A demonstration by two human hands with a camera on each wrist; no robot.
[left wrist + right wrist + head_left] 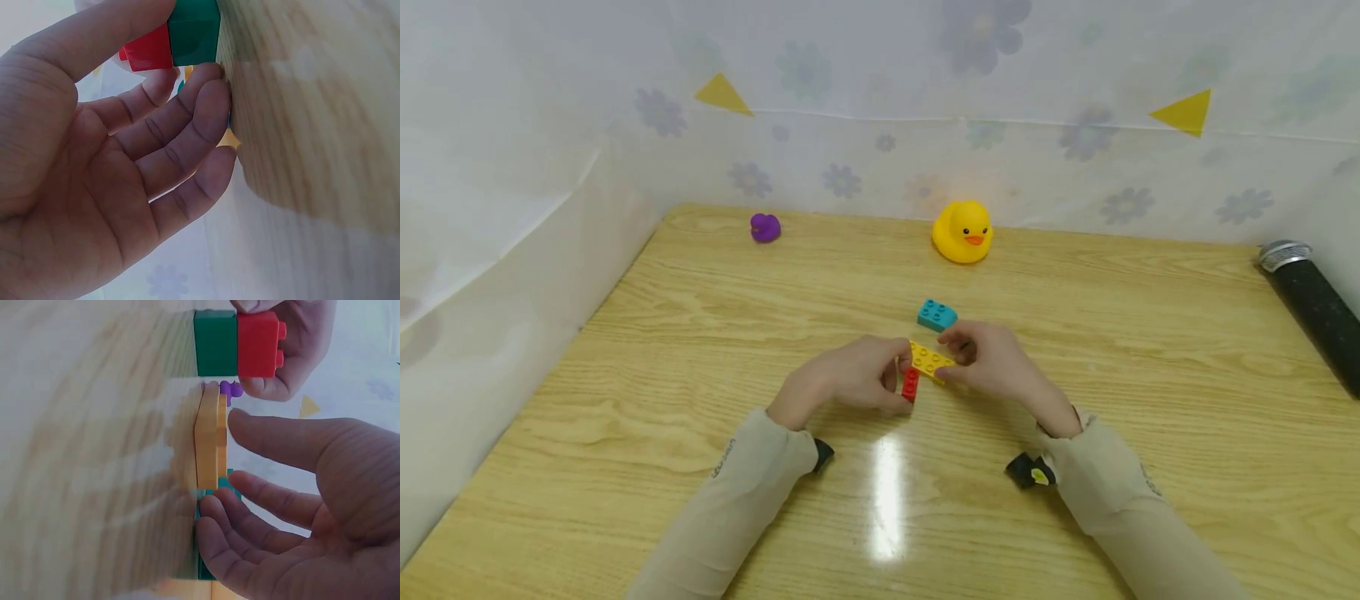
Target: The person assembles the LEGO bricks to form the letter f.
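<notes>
My left hand (857, 375) pinches a red brick (910, 385) that has two studs showing on top. Both wrist views show this red brick (256, 347) joined on top of a green one (215, 344), which rests on the table. Right beside them lies a flat yellow piece (931, 360) with several studs and slanted ends. Around the yellow piece's right end is my right hand (996, 362), fingers relaxed, thumb and index finger apart; the right wrist view shows no firm grip. A teal brick (936, 315) sits just behind, near the right fingers.
At the back of the wooden table (700, 517) stand a small purple duck (766, 228) on the left and a larger yellow duck (962, 233) near the middle. A black microphone (1318, 312) lies along the right side. A flowered white curtain (865, 158) hangs behind.
</notes>
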